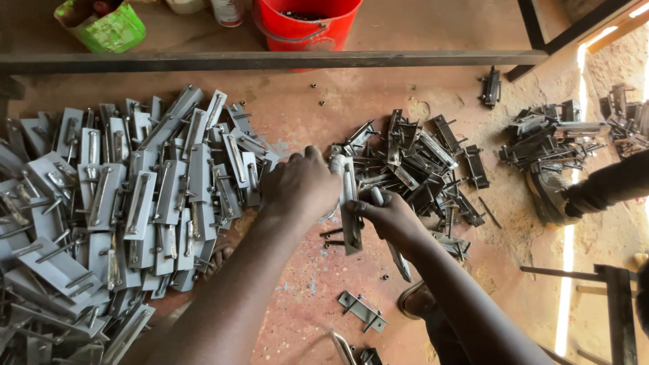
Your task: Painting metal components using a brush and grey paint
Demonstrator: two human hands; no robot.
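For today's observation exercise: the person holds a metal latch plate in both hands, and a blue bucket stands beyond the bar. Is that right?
Not quite. The head view shows the bucket is red, not blue. Both the left hand and right hand do hold the metal latch plate.

The red bucket [307,23] at twelve o'clock is cut off by the top edge; the left hand [301,186] hides the metal latch's [349,213] upper end.

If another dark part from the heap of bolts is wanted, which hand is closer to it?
Probably the right hand: it lies beside the dark heap. The left hand is nearer the grey plate pile. Both hold the metal latch.
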